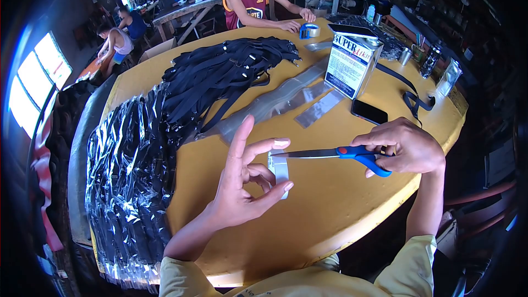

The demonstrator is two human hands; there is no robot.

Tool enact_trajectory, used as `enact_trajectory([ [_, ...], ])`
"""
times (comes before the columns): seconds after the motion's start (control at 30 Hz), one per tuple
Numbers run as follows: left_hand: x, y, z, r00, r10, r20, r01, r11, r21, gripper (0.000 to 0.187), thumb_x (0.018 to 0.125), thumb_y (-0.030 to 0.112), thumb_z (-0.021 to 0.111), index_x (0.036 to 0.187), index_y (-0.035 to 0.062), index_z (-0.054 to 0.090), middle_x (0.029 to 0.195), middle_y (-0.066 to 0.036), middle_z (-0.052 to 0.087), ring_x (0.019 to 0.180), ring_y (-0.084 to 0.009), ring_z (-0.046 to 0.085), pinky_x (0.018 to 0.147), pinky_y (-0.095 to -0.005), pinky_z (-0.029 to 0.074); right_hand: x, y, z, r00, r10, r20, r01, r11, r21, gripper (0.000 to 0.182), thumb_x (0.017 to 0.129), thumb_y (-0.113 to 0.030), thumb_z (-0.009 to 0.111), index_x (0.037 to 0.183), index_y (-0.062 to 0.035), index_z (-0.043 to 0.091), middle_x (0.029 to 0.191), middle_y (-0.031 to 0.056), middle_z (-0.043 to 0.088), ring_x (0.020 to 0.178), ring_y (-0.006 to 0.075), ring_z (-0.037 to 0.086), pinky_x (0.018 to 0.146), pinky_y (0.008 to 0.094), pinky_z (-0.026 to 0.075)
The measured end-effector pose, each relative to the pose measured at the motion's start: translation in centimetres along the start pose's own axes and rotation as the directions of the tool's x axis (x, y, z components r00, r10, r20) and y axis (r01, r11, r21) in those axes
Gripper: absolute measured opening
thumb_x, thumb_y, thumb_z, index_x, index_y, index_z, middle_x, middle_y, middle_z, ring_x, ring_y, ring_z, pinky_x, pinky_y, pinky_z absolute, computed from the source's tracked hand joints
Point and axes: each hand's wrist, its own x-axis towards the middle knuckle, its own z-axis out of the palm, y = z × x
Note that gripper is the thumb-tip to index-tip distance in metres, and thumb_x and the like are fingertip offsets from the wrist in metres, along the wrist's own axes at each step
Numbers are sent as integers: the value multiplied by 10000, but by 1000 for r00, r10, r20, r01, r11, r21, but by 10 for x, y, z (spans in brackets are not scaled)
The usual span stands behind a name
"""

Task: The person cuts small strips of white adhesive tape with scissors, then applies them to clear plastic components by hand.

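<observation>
My left hand (234, 190) pinches a small curled white strip (281, 171), which looks like a label, between thumb and fingers; its index finger points up. In my right hand (410, 146) is a pair of scissors (357, 153) with blue handles and red near the pivot. Their blades reach left across the top of the white strip, close by the left fingertips. Both hands are over the yellow table (324, 201), toward its near side.
Black straps (214, 80) lie heaped at the back left, with plastic-wrapped ones (129, 187) in front. Clear plastic sleeves (319, 109), a metal can (352, 69) and a phone (369, 111) are beyond my hands. A person (247, 3) sits across, near a tape roll (309, 31).
</observation>
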Motion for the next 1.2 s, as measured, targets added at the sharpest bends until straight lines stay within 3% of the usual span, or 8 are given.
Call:
enact_trajectory([
  [0.37,5,3,-9,998,47,-37,-43,993,107,1202,747,-185,689,1537,153,-151,1531,-294,219,764,-168,692,632,-243,575,5,26,45,964,266,-22,-244,913,327,339,732,-79,803,1021,-20,636,787,85,726,652,129,688,598,285,511],
  [0.47,4,1,-4,997,79,-25,-73,983,169,1153,800,-147,670,1538,167,-159,1539,-293,234,687,-124,665,620,-232,541,21,48,104,966,215,-144,-240,953,-184,241,707,-219,759,885,-93,658,746,105,692,718,277,690,667,396,523],
  [0.7,1,-5,-2,992,120,50,-129,949,288,1141,821,-124,666,1538,180,-167,1532,-316,241,636,-134,636,589,-247,536,31,61,146,986,161,-42,-166,921,-352,241,722,-241,739,896,-90,669,845,119,682,798,300,672,732,413,516],
  [0.8,1,-5,-1,989,133,72,-148,942,300,1132,828,-107,673,1539,178,-161,1521,-331,249,635,-146,638,575,-249,535,43,21,121,974,167,-156,-107,937,334,214,842,-177,729,1012,-64,663,973,93,690,898,199,671,767,325,517],
  [0.9,0,-9,2,981,177,81,-194,921,339,1123,834,-89,681,1540,177,-151,1516,-339,249,644,-155,644,570,-249,536,63,-14,130,910,184,-371,185,622,761,236,919,-126,685,1127,-39,617,1015,77,690,957,125,647,789,274,504],
  [0.93,0,-10,2,980,175,93,-196,921,337,1123,834,-89,681,1540,177,-151,1516,-339,249,644,-155,644,570,-249,536,68,-23,132,846,200,-494,389,401,829,257,945,-105,660,1177,-23,585,1025,71,690,976,96,632,797,256,496],
  [1.0,-1,-10,1,981,152,118,-186,908,376,1234,768,-122,729,1531,216,-180,1516,-344,224,821,-193,695,623,-254,570,76,-34,133,835,204,-512,419,369,830,299,945,-103,660,1210,-16,554,1019,77,691,970,101,636,797,260,497],
  [1.2,-2,-12,0,975,167,146,-213,887,410,1216,778,-111,728,1532,191,-176,1515,-332,238,853,-204,692,599,-248,559,88,-43,143,800,217,-560,491,300,818,332,913,-45,686,1208,-14,537,976,76,703,935,97,645,778,256,496],
])
